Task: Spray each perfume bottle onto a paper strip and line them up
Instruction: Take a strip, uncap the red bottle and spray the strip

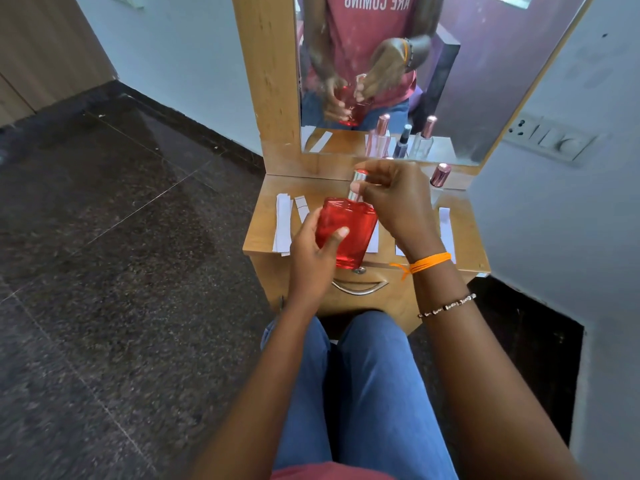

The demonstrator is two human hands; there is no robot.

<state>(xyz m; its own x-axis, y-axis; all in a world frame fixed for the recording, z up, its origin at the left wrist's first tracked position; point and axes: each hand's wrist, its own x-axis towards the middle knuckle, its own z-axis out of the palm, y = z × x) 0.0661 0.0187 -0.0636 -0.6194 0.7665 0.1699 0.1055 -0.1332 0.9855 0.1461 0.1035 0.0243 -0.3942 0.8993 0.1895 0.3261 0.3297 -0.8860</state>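
Jeans-covered knees up close, then the hands over the little wooden table (263, 237). Left hand (311, 251) wraps the red bottle (346, 230), which looks full of red liquid, held just above the table. Right hand (398, 206) pinches its silver cap (358, 185) — looks like spraying hasn't started. Paper strips (284, 223) lie blank-looking left and right; another bottle with a pink cap (440, 174) waits at the back right.

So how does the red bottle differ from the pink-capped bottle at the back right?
The red bottle is held above the table, left hand round its body; the pink-capped bottle stands on the table, untouched. The red bottle's cap is silver and pinched by the right hand; the other's cap is rose pink. Both are capped.
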